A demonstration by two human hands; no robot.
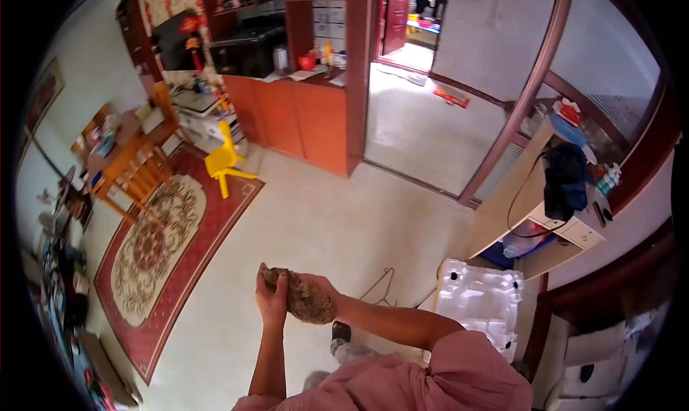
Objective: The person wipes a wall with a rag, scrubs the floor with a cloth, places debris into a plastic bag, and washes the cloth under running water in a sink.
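Note:
Both of my hands hold a brown, rough-textured, fuzzy bundle (310, 301) in front of my body, above the floor. Its kind I cannot make out. My left hand (273, 296) grips its upper left end, with the thumb lying over the top. At its right side, my right hand (325, 290) is closed against it, and the fingers are partly hidden behind it. Below the bundle, one of my feet in a dark shoe (341, 331) shows.
A wire hanger (384, 287) lies on the floor near a white foam packing piece (479, 296). To the right stands a desk (531, 224) with a dark bag (565, 181). A small yellow chair (225, 160) and a wooden chair (136, 174) are on the patterned rug (215, 217).

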